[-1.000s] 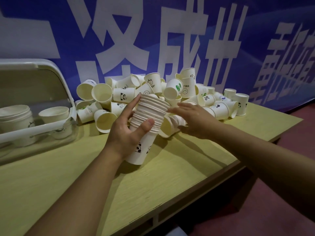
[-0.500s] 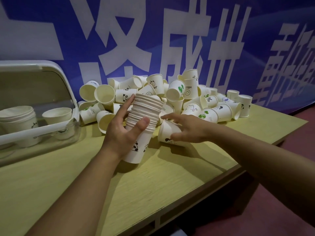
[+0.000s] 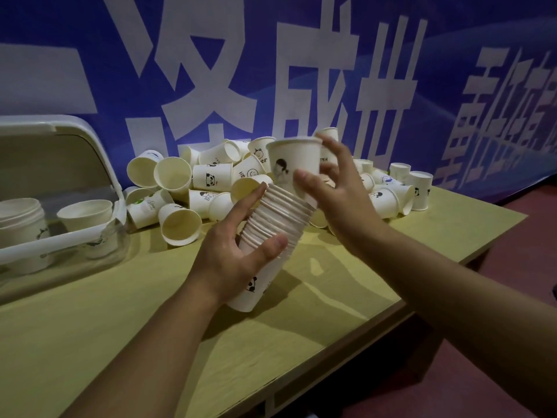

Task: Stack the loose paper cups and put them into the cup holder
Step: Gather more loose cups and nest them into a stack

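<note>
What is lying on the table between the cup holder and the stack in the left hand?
Loose cups on their sides lie between the holder and the stack, in the head view.

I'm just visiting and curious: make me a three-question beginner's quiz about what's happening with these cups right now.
1. True or false: the left hand grips the stack of cups.
2. The single cup held by the right hand is: A) lying on the table, B) upright above the stack's top, C) inside the cup holder.
3. Fill in: behind both hands lies a ___ of loose cups.

Key: 1 true; 2 B; 3 pile.
</note>
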Available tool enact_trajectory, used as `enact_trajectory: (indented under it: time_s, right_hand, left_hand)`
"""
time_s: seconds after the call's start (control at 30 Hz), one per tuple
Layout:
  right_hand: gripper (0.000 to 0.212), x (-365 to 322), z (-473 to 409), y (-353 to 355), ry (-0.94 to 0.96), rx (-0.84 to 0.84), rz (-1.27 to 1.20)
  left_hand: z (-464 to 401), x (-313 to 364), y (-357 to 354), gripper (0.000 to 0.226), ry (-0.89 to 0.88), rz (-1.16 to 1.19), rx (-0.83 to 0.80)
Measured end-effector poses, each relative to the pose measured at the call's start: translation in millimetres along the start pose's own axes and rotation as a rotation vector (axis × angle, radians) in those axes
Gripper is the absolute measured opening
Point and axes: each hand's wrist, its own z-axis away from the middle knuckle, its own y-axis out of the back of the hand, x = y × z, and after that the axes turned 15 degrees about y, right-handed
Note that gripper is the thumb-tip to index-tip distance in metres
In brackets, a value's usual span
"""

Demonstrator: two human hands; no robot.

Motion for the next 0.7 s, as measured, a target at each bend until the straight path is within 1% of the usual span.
enact_trajectory:
  time_s: [0.07,0.13,0.2,0.27,0.33,0.4,0.47,0.57,0.63,0.7]
  right_hand:
    - [0.050,4.1,13.3,-5.8,-0.007,0.008,-0.007]
    - [0.039,11.2,24.7,-7.1,0.008,-0.046,0.070]
    - [0.039,19.9,32.7,-2.6,0.022,-0.156,0.184]
    - [0.044,26.3,33.8,8.1,0.005,-0.216,0.260]
    - [0.051,30.0,29.1,22.7,0.060,-0.254,0.417]
    - [0.050,35.1,21.0,38.7,0.139,-0.289,0.663]
    - [0.050,42.0,11.9,54.5,0.179,-0.361,0.919]
    - [0.054,57.7,2.9,73.2,0.116,-0.545,1.191]
    - [0.056,67.1,-1.6,82.0,0.040,-0.643,1.281]
    - [0.062,74.4,-5.0,87.9,0.032,-0.716,1.336]
  left_hand:
    - [-1.4,-1.1,0.0,0.082,0.017,-0.001,0.035]
    - [-3.1,-4.0,3.0,0.079,0.032,0.024,0.094]
    - [-4.7,-7.0,6.8,0.080,0.033,0.010,0.134]
    - [-5.5,-8.7,7.5,0.082,0.034,-0.010,0.132]
    - [-5.6,-9.5,5.3,0.082,0.034,0.005,0.119]
    - [-5.1,-8.4,2.4,0.080,0.036,0.021,0.100]
    - [-4.1,-6.6,0.9,0.080,0.035,0.021,0.084]
    - [-2.8,-4.5,0.8,0.081,0.037,0.021,0.078]
    - [-2.8,-4.6,1.1,0.082,0.040,0.029,0.078]
    - [-3.1,-4.8,1.7,0.082,0.049,0.033,0.082]
